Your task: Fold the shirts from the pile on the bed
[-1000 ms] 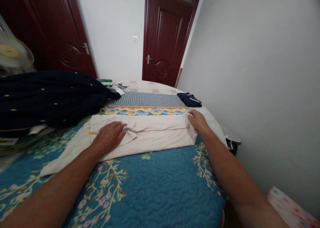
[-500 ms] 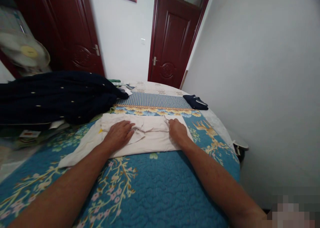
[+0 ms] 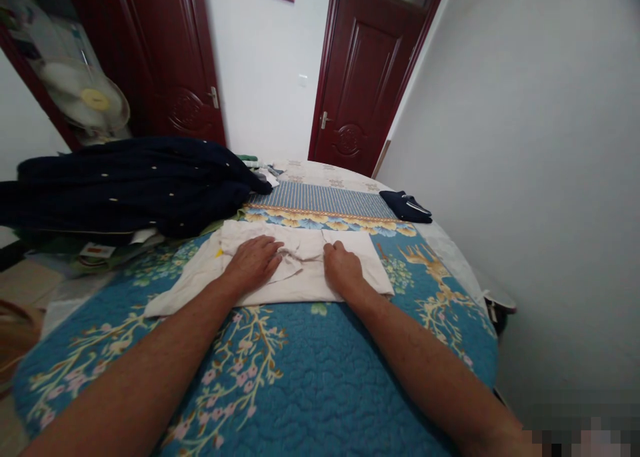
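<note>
Head view: pale garment [image 3: 306, 285] under both hands, seemingly mid-fold; left hand [image 3: 254, 262] lies flat, right hand [image 3: 343, 267] curls, pinching cloth. Next likely calls for steady left pressure while laying the fold.

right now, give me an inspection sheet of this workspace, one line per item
surface: blue floral cover, quilted
job's things: pale garment, layered and creased, one end trailing left
clutter: dark dotted garment heaped at left; folded navy garment near the far right edge
grips: left grip palm down on the pale garment; right grip touching it, fingers curled, pinch unclear
cables: nothing seen
surroundings: fan at left; two dark red doors beyond, both closed
</note>
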Tool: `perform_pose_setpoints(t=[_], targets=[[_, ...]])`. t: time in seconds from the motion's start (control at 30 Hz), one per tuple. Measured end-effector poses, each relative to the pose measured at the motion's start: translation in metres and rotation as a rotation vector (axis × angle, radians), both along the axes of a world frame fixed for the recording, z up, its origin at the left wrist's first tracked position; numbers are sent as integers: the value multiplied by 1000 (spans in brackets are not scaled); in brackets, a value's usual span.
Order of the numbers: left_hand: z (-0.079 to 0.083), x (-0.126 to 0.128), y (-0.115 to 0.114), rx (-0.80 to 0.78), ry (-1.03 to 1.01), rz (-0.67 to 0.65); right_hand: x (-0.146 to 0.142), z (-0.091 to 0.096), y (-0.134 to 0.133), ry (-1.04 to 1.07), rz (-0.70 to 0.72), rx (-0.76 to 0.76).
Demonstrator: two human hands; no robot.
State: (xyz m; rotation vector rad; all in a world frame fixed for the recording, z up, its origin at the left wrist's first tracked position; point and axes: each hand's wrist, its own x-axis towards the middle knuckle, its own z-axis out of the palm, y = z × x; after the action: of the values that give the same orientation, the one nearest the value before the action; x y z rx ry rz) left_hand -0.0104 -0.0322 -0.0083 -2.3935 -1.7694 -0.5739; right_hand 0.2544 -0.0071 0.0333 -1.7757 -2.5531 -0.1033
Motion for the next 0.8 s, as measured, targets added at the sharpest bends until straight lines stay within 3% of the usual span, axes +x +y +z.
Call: perform_pose_setpoints(t=[0.27, 0.33, 0.43, 0.5, 0.57, 0.67, 0.73, 0.8], targets=[[0, 0, -2, 11, -26, 2, 6, 16, -13, 52, 47, -30], [1, 1, -2, 37, -54, -20, 14, 23, -23, 193, 139, -106], [8, 6, -4, 120, -108, -89, 40, 35, -28, 555, 302, -378], [18, 18, -6, 175, -134, -152, 66, 40, -18, 793, 291, -471], [31, 37, -10, 191, -131, -236, 93, 42, 1, 935, 147, -339], [45, 76, -17, 120, -40, -430, 125, 32, 29, 843, -23, -4], [45, 102, -19, 45, 45, -554, 134, 16, 38, 668, 26, 107], [36, 120, -18, -6, 90, -602, 132, -4, 36, 488, 117, 123]])
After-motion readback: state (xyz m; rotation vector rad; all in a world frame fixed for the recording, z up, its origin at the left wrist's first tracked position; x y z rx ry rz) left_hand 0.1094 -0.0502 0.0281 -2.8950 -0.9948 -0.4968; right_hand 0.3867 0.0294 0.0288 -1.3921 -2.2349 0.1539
